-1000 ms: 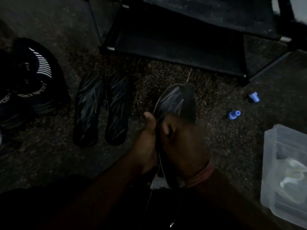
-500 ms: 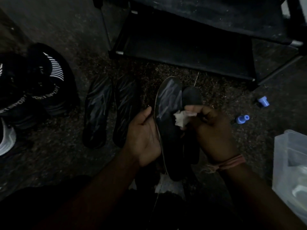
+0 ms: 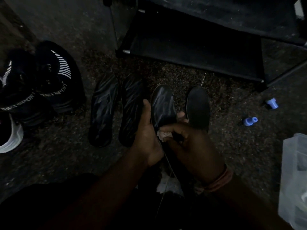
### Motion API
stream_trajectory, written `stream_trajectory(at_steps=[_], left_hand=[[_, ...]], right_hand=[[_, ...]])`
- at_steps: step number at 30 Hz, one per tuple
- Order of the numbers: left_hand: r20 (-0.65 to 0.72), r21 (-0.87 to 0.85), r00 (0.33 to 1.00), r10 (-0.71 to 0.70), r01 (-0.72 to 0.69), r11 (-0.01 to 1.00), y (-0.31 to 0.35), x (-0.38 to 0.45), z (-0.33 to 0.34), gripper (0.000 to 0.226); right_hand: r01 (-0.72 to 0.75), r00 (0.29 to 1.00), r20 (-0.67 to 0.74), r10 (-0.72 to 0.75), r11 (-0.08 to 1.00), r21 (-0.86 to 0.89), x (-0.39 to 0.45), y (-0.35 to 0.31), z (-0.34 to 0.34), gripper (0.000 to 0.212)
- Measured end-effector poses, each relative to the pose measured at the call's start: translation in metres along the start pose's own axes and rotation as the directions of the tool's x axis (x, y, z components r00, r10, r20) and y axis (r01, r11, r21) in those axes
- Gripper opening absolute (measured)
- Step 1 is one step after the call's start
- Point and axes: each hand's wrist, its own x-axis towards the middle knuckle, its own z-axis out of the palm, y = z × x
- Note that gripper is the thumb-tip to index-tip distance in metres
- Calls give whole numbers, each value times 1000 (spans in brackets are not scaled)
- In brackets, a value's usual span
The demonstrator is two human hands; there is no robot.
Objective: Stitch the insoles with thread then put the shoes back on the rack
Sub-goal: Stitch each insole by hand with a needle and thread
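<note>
Insoles fill the middle of my view in dim light. My left hand (image 3: 147,130) curls round the edge of a patterned insole (image 3: 163,105), thumb up along its side. My right hand (image 3: 187,141) pinches a pale scrap of cloth (image 3: 163,135) against that insole, fingers bent; a plain dark insole (image 3: 197,107) stands just beside it, behind my right fingers. A thin thread (image 3: 167,163) hangs down between my wrists. Two more insoles (image 3: 116,108) lie side by side on the speckled floor (image 3: 232,138) to the left. Black shoes (image 3: 41,83) sit far left, well apart from the rack (image 3: 199,47) ahead. Two blue caps (image 3: 250,121) lie on the right, near a clear plastic box (image 3: 294,171).
</note>
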Motion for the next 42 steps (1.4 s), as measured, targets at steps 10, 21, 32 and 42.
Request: stream_trajectory(at_steps=[10,21,32,42], left_hand=[[31,118,999,-12,8,993,-22,-4,11,95],[46,117,995,-86,80,990,-33,-2,12,98],[38,99,999,-33,29,995,-34,-2,13,88],[47,113,998,-31,26,993,-31,-2,10,90]], right_hand=[[19,972,-216,-89,952,-305,0,3,-3,10],[-173,944,-303,128,977,-127,3,7,-18,16],[-156,946,-320,56,943,-295,5,10,-19,24],[-159,949,-300,95,967,-197,3,-3,-17,21]])
